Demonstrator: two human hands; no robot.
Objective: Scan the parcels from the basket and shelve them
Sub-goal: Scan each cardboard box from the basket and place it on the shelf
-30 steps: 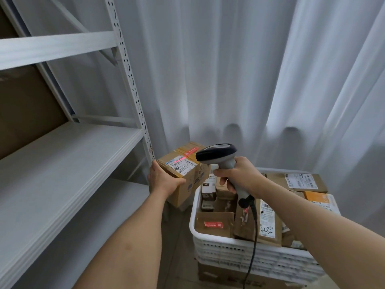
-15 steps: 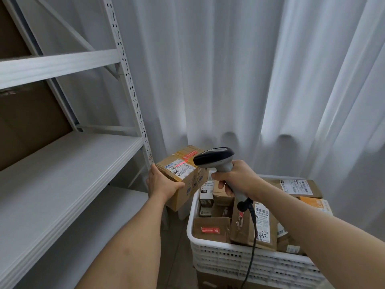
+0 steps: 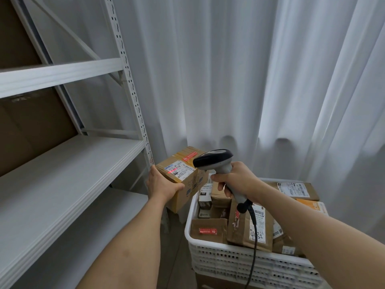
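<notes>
My left hand (image 3: 161,187) grips the near corner of a brown cardboard parcel (image 3: 187,180) held in the air just left of the basket. A white label on the parcel's top carries a red scan line. My right hand (image 3: 236,180) grips the handle of a grey and black barcode scanner (image 3: 214,160), whose head points at that label. The scanner's black cable hangs down over the basket. The white perforated basket (image 3: 239,261) at lower right holds several brown parcels (image 3: 250,226) with labels.
A white metal shelf rack (image 3: 68,167) fills the left side, with a bare middle board and a lower board. Brown cardboard (image 3: 31,126) stands at the rack's back left. White curtains (image 3: 250,80) hang behind the basket.
The view has tilted up slightly, so hands, parcel and basket sit lower in frame. The red scan line has slid toward the label's near-left edge.
</notes>
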